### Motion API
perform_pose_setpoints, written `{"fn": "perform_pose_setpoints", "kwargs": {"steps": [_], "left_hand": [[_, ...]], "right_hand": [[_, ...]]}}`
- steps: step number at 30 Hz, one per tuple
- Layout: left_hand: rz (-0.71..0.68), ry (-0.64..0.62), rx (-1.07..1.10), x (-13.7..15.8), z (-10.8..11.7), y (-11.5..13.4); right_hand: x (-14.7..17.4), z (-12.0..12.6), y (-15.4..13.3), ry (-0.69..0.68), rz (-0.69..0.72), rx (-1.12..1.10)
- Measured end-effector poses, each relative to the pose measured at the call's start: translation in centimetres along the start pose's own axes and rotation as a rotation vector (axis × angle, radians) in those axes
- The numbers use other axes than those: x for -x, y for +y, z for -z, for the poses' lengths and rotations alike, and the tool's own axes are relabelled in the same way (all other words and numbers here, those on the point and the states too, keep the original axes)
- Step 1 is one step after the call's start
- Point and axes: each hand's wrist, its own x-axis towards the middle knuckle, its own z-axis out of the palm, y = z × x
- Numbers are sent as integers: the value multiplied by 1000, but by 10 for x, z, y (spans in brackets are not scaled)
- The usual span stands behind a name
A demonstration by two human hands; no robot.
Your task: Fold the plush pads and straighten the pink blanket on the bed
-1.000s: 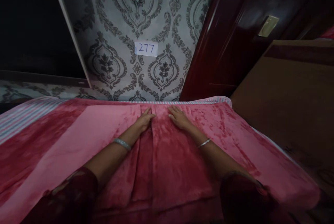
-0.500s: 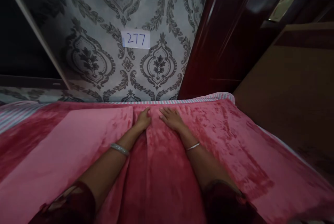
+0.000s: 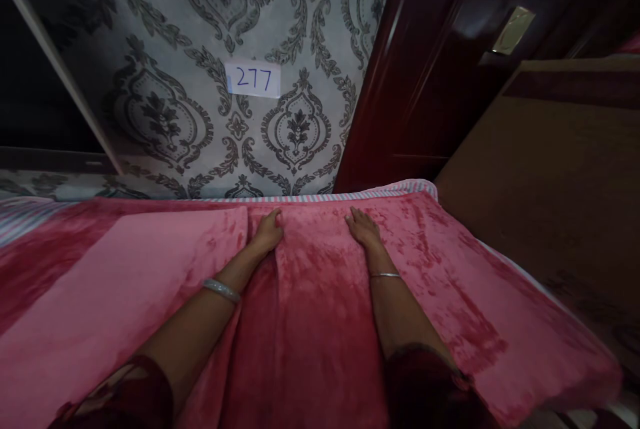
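Note:
A pink-red plush blanket (image 3: 320,322) is spread over the surface before me, with a folded layer at its left and a raised fold edge running toward me near the middle. My left hand (image 3: 269,232) is closed at the far end of that edge, fingers curled on the cloth; its fingertips are partly hidden. To its right, my right hand (image 3: 364,228) lies flat on the plush near the far border, fingers spread, holding nothing. Each wrist wears a silvery bangle.
Striped cloth (image 3: 300,198) shows along the blanket's far edge, against a patterned wall (image 3: 295,16) bearing a paper label (image 3: 253,79) marked 277. A dark red door (image 3: 425,69) stands at the back right, beside a brown panel (image 3: 545,182). A dark screen (image 3: 40,82) is at the left.
My right hand has slid to the right over the blanket, away from my left hand, which stays at the fold edge. The view has shifted slightly.

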Motion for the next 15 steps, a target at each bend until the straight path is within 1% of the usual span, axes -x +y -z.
{"fn": "perform_pose_setpoints", "kwargs": {"steps": [2, 5, 8, 9, 11, 13, 15], "left_hand": [[6, 3, 6, 1, 1, 3], [26, 2, 27, 5, 2, 10], [68, 5, 70, 9, 3, 21], [84, 12, 90, 11, 3, 26], [115, 31, 137, 18, 2, 35], [134, 50, 188, 31, 2, 42], [144, 55, 239, 52, 3, 45]], "right_hand": [[1, 4, -2, -10, -7, -6], [10, 17, -4, -27, -21, -21], [35, 30, -6, 5, -20, -20], [48, 33, -8, 23, 10, -9], [81, 35, -12, 32, 120, 20], [119, 32, -17, -16, 262, 37], [156, 27, -22, -87, 388, 39]]}}
